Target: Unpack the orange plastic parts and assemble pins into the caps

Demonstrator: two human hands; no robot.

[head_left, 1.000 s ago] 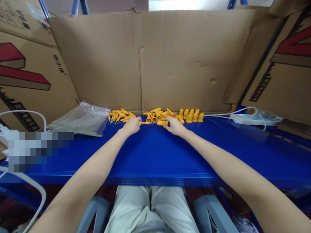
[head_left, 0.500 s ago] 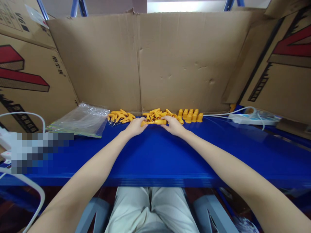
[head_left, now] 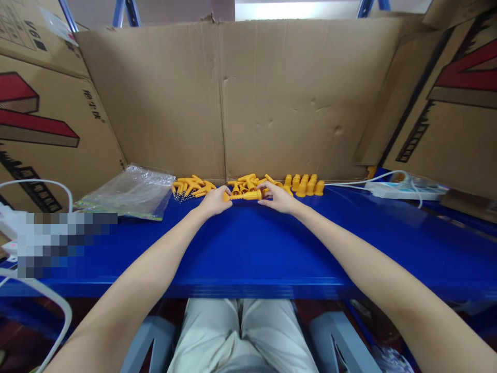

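Between my hands lies a yellow plastic piece with a ribbed shaft (head_left: pixel 236 197) and a wider yellow sleeve (head_left: pixel 253 195) on its right part, roughly level above the blue table. My left hand (head_left: pixel 216 201) is closed on the shaft's left end, thumb and fingers pinching it. At the other side my right hand (head_left: pixel 280 198) has its thumb and fingers curved around the sleeve's right end, which they partly hide. Behind the hands is a heap of yellow T-shaped handles (head_left: pixel 247 178). Left of them lie more yellow T-handles (head_left: pixel 193 184) with metal spirals (head_left: pixel 182 196).
Several yellow caps (head_left: pixel 302 187) stand in rows right of my right hand. A clear plastic bag (head_left: pixel 134 189) lies at left on the blue table (head_left: pixel 248 248). Cardboard (head_left: pixel 287 98) walls the back. A white power strip (head_left: pixel 404 190) with cables sits at right.
My right hand's fingers have opened slightly and shifted on the sleeve, showing more of its ribbed surface. The held piece has moved slightly left.
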